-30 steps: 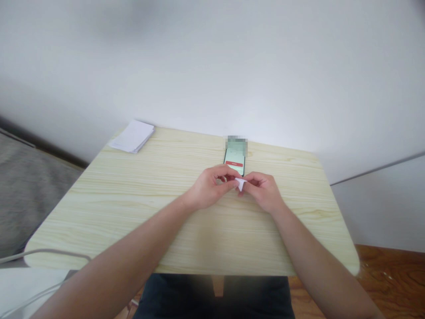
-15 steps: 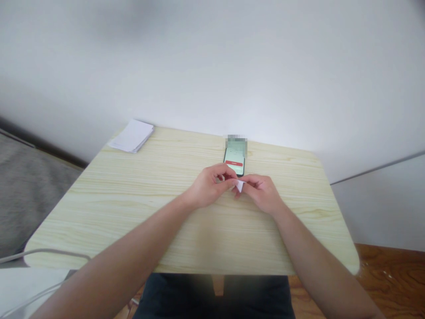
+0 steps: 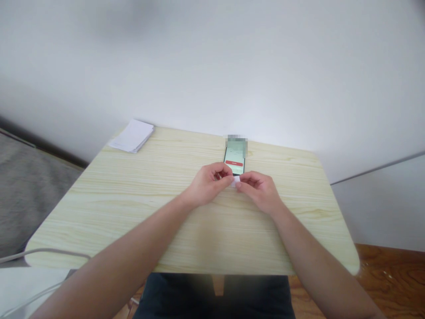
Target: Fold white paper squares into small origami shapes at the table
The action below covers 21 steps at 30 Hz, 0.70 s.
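Observation:
My left hand (image 3: pixel 208 185) and my right hand (image 3: pixel 260 190) meet fingertip to fingertip over the middle of the wooden table (image 3: pixel 133 208). Both pinch a small folded piece of white paper (image 3: pixel 235 180), of which only a sliver shows between the fingers. Just beyond my hands a phone (image 3: pixel 235 156) lies flat with its screen lit and a red bar at its near end. My left fingers cover part of the phone's near edge.
A stack of white paper sheets (image 3: pixel 133 135) sits at the table's far left corner. A white wall rises behind the table. A white cable (image 3: pixel 43 253) runs past the near left corner. Wooden floor (image 3: pixel 392 274) shows at the right.
The white paper, sticking out as a small triangle before, is now almost hidden between the fingertips. Both hands have shifted slightly toward the phone.

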Available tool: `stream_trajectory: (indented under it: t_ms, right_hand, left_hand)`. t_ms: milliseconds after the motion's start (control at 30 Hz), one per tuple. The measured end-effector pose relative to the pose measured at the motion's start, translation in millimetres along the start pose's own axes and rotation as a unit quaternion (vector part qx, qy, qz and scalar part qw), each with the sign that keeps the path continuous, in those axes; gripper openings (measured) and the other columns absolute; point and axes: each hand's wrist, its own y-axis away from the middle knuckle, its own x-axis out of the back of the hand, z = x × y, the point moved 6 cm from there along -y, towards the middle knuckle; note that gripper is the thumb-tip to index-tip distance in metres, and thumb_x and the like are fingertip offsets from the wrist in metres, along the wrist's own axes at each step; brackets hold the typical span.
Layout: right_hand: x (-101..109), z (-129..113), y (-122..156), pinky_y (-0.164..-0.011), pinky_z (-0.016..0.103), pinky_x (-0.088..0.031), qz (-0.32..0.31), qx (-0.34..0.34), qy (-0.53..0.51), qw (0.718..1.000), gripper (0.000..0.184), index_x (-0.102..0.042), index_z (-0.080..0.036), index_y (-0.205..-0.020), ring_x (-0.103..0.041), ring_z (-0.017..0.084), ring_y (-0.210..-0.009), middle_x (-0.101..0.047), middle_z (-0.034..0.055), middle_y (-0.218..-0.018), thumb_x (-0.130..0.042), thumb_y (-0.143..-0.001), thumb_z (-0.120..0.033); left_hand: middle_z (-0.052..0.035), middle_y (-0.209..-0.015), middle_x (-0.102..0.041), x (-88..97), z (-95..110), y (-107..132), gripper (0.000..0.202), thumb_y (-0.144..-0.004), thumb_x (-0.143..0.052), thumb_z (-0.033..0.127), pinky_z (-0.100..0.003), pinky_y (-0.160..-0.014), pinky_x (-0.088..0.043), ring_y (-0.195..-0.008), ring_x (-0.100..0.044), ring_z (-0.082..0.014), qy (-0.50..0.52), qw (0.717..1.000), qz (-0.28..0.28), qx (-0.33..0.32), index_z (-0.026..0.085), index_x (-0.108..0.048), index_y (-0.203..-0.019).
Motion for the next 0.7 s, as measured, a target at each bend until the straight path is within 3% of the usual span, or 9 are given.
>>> stream_trajectory:
  t_ms: [300, 700]
  right_hand:
    - [-2.0, -5.3, 0.2, -0.066, 0.030, -0.051, -0.022, 0.001, 0.020, 1.000, 0.019, -0.074, -0.021, -0.085, -0.065, 0.016, -0.067, -0.073, 0.0015, -0.074, -0.076, -0.088, -0.040]
    - [-3.0, -4.1, 0.6, -0.066, 0.030, -0.050, -0.023, 0.011, 0.006, 1.000, 0.017, -0.070, -0.021, -0.084, -0.064, 0.015, -0.066, -0.071, 0.0010, -0.072, -0.076, -0.088, -0.036]
  left_hand:
    - [-0.0023, -0.081, -0.065, -2.6, -1.8, -0.6, 0.022, -0.089, -0.069, 0.036, -0.027, -0.068, -0.043, -0.074, -0.056, -0.0140, 0.047, 0.999, -0.022, 0.000, 0.015, -0.070, -0.087]
    - [-0.0014, -0.081, -0.064, -4.3, 2.5, 1.6, 0.024, -0.095, -0.063, 0.036, -0.027, -0.066, -0.041, -0.073, -0.053, -0.0133, -0.049, 0.997, -0.051, -0.036, 0.016, -0.072, -0.087]
